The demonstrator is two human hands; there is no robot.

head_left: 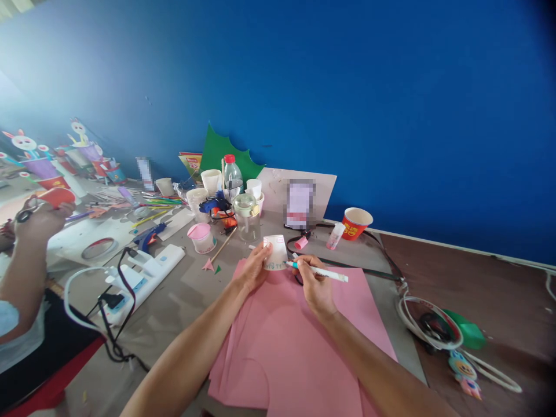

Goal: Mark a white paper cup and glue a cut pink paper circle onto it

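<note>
the left hand (256, 265), pinched narrow, holds the white piece (275, 249) by its left side, above the pink sheets (304, 347). the right hand (317, 286) is closed round a white pen (330, 274), its teal tip at the piece's lower right edge; whether it touches cannot be told. for clean strokes, brace the piece from behind, keep the gripping thumb off the inked row, rest the drawing wrist, and press lightly near the rim, where the tip could slip off. inscriptions: small blue-green marks run along the lower part of the piece, too small to read; the pen's barrel bears dark lettering, also illegible. yellow characters mark the red cup (354, 230); the booklet (194, 163) at the back has print too small to make out.
</note>
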